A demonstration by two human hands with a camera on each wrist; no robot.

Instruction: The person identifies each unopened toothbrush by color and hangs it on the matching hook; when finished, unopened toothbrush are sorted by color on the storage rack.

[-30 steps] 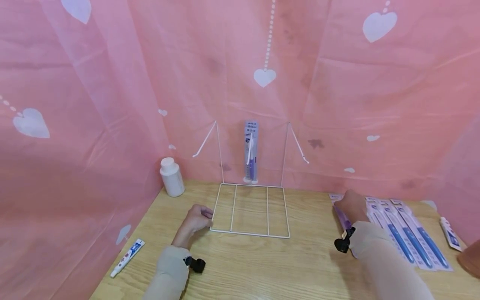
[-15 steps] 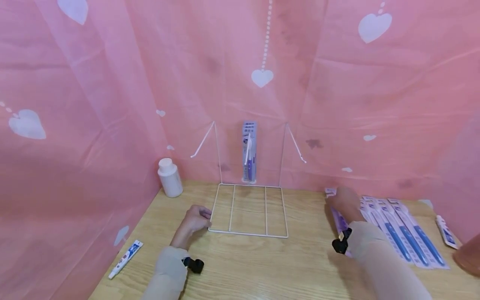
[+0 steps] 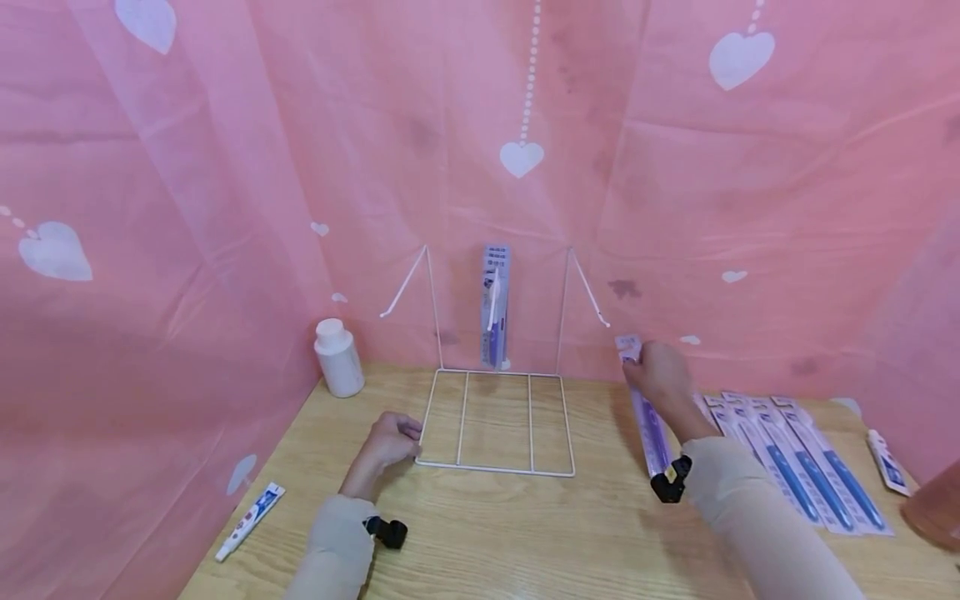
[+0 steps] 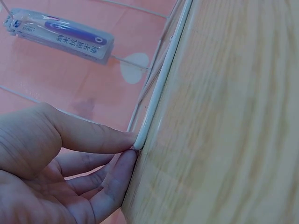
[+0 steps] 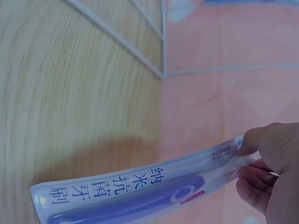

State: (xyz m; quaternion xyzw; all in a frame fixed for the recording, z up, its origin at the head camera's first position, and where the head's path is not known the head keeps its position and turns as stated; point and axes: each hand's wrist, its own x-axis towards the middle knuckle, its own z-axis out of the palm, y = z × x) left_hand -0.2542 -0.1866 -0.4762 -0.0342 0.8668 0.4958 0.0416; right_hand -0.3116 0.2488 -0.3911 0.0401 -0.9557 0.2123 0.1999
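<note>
My left hand (image 3: 392,439) pinches the front left corner of a white wire rack (image 3: 495,472) between thumb and fingers; the left wrist view shows this grip close up. Packaged purple toothbrushes (image 3: 494,333) hang on the rack's middle hook, with its two side hooks bare. Over to the right, my right hand (image 3: 660,379) grips another packaged purple toothbrush (image 5: 126,196) near its upper end. Its pack slants downward, raised at the top, and the lower end lies beside the wrist camera in the head view.
Several packaged blue toothbrushes (image 3: 813,475) lie fanned on the wooden table (image 3: 510,542) at right. Beyond them are a toothpaste tube (image 3: 888,461) and a brownish container (image 3: 937,504). A white bottle (image 3: 340,358) and another toothpaste tube (image 3: 251,521) sit at left. A pink curtain (image 3: 420,108) hangs behind.
My right hand has lifted the purple toothbrush pack from beside the blue ones and moved it left toward the rack. The left hand keeps its grip on the rack corner.
</note>
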